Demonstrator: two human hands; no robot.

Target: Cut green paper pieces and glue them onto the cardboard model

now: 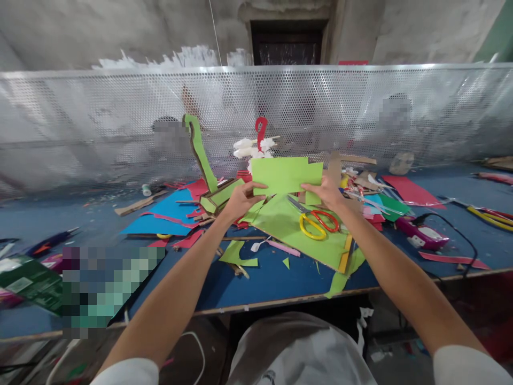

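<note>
A lime-green sheet of paper point(280, 175), with a step cut into its upper right corner, is stretched between my two hands above the table. My left hand point(245, 199) pinches its lower left corner, thumb and fingers closed. On the right edge, my right hand point(327, 191) grips it the same way. Beneath lies a larger green sheet point(276, 227), and on it rest scissors point(312, 224) with one yellow and one red-orange handle loop. Left of my left hand stands a green-covered cardboard piece point(220, 197) with a tall curved upright point(199, 149).
A perforated metal screen point(120, 117) runs along the back of the blue table point(160, 280). Blue sheets point(160, 211), a red sheet point(411, 190), green offcuts point(236, 254) and a purple device point(422, 234) with a black cable lie about. Pliers point(484, 214) sit far right.
</note>
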